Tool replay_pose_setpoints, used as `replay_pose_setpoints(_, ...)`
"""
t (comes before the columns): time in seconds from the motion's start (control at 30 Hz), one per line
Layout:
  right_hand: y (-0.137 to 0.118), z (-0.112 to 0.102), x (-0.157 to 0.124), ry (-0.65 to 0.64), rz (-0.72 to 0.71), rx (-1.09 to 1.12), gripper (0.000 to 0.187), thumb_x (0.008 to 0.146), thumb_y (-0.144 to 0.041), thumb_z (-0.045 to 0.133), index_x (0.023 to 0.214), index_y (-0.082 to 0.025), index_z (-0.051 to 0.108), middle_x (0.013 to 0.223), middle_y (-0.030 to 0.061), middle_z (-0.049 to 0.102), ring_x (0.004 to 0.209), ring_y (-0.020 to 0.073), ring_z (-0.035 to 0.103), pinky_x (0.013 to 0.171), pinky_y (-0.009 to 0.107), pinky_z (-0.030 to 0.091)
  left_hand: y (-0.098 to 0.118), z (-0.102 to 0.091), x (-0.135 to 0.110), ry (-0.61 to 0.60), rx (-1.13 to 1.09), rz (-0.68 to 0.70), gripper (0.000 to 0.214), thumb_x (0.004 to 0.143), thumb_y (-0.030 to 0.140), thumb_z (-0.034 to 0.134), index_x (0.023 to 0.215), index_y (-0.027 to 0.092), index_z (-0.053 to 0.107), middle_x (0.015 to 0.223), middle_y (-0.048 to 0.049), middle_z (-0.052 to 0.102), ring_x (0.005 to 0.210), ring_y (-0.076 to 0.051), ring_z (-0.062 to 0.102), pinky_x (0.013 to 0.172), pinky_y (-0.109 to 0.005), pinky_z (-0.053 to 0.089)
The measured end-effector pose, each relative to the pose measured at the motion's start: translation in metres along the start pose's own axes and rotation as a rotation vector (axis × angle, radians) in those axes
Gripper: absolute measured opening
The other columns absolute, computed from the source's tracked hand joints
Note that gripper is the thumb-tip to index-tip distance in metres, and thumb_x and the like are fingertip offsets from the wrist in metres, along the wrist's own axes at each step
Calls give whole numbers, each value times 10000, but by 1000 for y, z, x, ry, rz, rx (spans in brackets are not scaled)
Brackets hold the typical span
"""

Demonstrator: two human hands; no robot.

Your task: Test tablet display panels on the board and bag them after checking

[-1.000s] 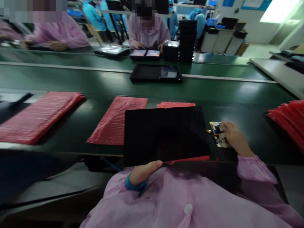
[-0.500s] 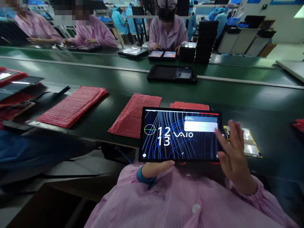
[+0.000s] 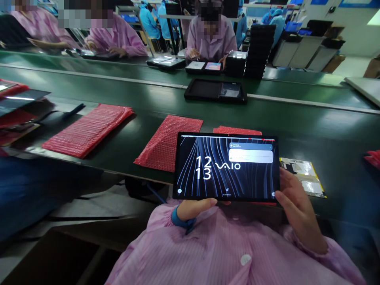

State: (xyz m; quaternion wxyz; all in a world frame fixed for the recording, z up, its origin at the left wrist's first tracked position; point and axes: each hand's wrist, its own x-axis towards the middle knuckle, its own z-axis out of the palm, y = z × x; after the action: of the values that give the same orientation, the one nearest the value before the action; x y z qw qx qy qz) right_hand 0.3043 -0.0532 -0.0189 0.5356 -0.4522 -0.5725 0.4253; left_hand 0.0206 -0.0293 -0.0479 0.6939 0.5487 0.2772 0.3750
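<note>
Tablet (image 3: 227,174), lit up, is at the near edge of the bench (image 3: 344,170), the left hand (image 3: 197,208) gripping its bottom edge, the right hand (image 3: 299,206) its lower right corner. Behind lies red bubble wrap (image 3: 168,138); rightward, a yellow-edged flat part (image 3: 307,168).

Dim foreground, glare on bench (image 3: 157,94), bright screen (image 3: 227,174), blurred edges

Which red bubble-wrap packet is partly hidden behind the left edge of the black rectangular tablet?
The flat packet just left of the tablet; the thicker packet farther left lies wholly uncovered, and a third packet shows beyond the tablet's top edge.
</note>
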Motion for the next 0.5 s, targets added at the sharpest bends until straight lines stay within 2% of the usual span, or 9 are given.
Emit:
replay_pose_setpoints(0.07, -1, -6, -2, -216, 162, 235, 540, 959, -327, 629, 1469, -307, 452, 1225, 97, 663, 897, 237, 713, 689, 345, 636, 1, 0, 0, -10, -6, -12, 449, 866, 556, 649, 971, 144, 793, 1033, -120, 763, 1083, -293, 686, 1013, -409, 523)
replay_pose_setpoints(0.13, -1, -11, -4, -316, 222, 369, 580, 948, -314, 631, 1486, -350, 419, 1149, 75, 697, 822, 241, 726, 637, 359, 640, -1, 1, -1, 4, -61, -25, 463, 844, 566, 663, 950, 134, 792, 1018, -122, 765, 1063, -301, 694, 1018, -423, 521)
replay_pose_setpoints(0.23, 2, -13, -7, -304, 257, 399, 685, 902, -323, 671, 1521, -343, 380, 1113, 88, 710, 902, 305, 727, 651, 412, 646, -7, 1, -3, 38, -172, -43, 464, 816, 558, 694, 971, 130, 785, 1003, -118, 766, 1025, -306, 709, 1009, -445, 529)
replay_pose_setpoints(0.3, 5, -13, -7, -310, 283, 399, 720, 893, -341, 668, 1542, -312, 359, 1085, 114, 718, 903, 330, 725, 672, 453, 643, -7, -1, -4, 12, -184, -57, 458, 820, 547, 697, 999, 134, 782, 1017, -122, 764, 1043, -313, 705, 1015, -457, 526)
replay_pose_setpoints(0.4, 9, -10, -5, -308, 241, 451, 645, 903, -292, 640, 1507, -355, 422, 1068, 100, 728, 889, 333, 725, 664, 462, 639, -3, -9, -5, 4, -39, -91, 462, 812, 535, 713, 1069, 155, 772, 1118, -125, 743, 1178, -334, 643, 1085, -474, 476)
replay_pose_setpoints(0.47, 11, -7, -2, -292, 188, 484, 588, 910, -233, 604, 1452, -423, 480, 1082, 61, 730, 891, 328, 723, 635, 454, 641, 2, -15, -4, 139, 105, -42, 616, 757, 590, 742, 1216, 180, 716, 1269, -129, 683, 1278, -360, 570, 1126, -496, 437)
replay_pose_setpoints(0.5, 12, -6, -1, -283, 165, 494, 578, 913, -205, 582, 1429, -453, 499, 1099, 43, 727, 888, 322, 722, 629, 451, 643, 5, -18, -3, 224, 147, 7, 745, 751, 664, 705, 1331, 200, 643, 1369, -130, 620, 1321, -369, 531, 1135, -509, 424)
